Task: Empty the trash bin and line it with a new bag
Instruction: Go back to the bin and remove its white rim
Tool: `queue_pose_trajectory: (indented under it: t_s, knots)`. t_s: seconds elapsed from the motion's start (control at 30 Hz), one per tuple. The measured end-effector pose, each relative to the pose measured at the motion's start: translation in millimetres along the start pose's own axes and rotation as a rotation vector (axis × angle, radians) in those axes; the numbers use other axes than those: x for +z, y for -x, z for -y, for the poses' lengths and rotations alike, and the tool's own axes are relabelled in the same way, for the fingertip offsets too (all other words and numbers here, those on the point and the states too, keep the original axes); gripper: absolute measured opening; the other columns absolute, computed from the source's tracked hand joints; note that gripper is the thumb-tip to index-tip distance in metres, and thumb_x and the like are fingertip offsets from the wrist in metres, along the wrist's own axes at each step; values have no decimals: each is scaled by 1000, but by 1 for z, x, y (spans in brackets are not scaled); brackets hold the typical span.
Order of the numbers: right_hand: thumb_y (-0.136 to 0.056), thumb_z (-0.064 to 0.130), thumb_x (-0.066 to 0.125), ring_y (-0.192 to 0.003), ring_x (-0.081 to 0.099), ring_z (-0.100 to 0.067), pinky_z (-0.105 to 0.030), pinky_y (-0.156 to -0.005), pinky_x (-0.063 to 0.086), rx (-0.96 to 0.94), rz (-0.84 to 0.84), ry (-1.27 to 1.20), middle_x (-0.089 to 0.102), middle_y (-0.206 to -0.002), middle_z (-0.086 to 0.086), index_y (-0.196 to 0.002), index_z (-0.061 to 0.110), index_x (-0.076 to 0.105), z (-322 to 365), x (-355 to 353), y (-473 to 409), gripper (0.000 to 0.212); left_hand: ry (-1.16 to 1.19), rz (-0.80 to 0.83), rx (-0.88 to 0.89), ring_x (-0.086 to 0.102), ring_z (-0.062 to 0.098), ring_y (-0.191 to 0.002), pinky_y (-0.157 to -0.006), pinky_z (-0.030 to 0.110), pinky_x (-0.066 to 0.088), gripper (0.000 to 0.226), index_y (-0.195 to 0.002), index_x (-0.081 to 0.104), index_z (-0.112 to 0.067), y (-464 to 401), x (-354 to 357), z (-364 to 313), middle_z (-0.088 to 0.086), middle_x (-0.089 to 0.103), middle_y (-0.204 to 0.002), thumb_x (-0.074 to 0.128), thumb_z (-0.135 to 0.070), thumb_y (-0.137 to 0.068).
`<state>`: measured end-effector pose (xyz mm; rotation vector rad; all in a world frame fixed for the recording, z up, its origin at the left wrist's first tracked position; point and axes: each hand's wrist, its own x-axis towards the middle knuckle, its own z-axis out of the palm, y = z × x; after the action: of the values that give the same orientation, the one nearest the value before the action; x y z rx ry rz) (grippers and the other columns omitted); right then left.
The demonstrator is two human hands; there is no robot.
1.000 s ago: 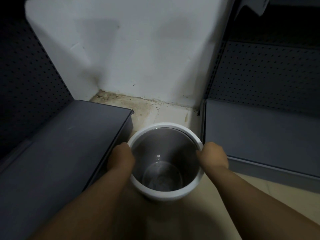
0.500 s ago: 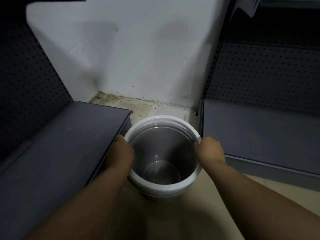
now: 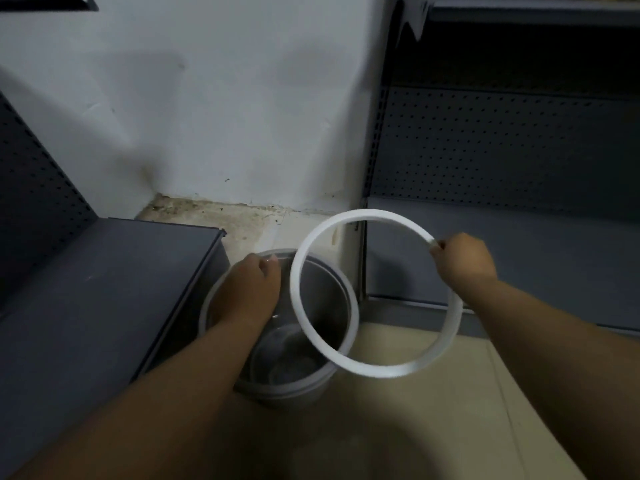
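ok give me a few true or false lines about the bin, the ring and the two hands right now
1. The right hand holds the white ring off the bin. True.
2. The ring sits pressed onto the grey trash bin. False: it is lifted clear and shifted to the right, tilted above the bin's mouth.
3. The left hand is at the bin's left rim. True.
4. A full bag of rubbish fills the bin. False: the inside wall and bottom are visible, with no filled bag in it.
5. The bin stands on top of the dark shelf. False: it stands on the floor beside that shelf.
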<state>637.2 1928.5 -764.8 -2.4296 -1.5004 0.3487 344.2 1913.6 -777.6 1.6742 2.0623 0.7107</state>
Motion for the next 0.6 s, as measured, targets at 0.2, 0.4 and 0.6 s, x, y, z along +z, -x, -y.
queue_pose_trajectory:
  t_s: [0.2,0.4,0.6]
  knots:
    - [-99,22,46,-74,53,-32,-30,-61,37,-149,67,169,60,-85,-20,-91,7,62,-53,-22,-4,24,-53,7,80,52,17,-69,-68,33,44,30,-83,51,-20,2,21,-14,3,54,-76,33,-40,-97]
    - [-93,16,51,-97,61,-35,-31,-73,39,-283,172,258,64,-104,-23,-79,12,54,-62,9,12,15,-89,5,63,57,21,-73,-73,40,51,34,-75,54,-21,7,26,-12,2,57,-75,35,-40,-95]
    - [-93,17,49,-108,58,-28,-29,-84,42,-400,249,372,62,-117,-14,-94,16,62,-77,18,16,12,-150,4,42,60,30,-83,-80,46,54,40,-85,59,-21,8,17,3,8,63,-86,29,-47,-92]
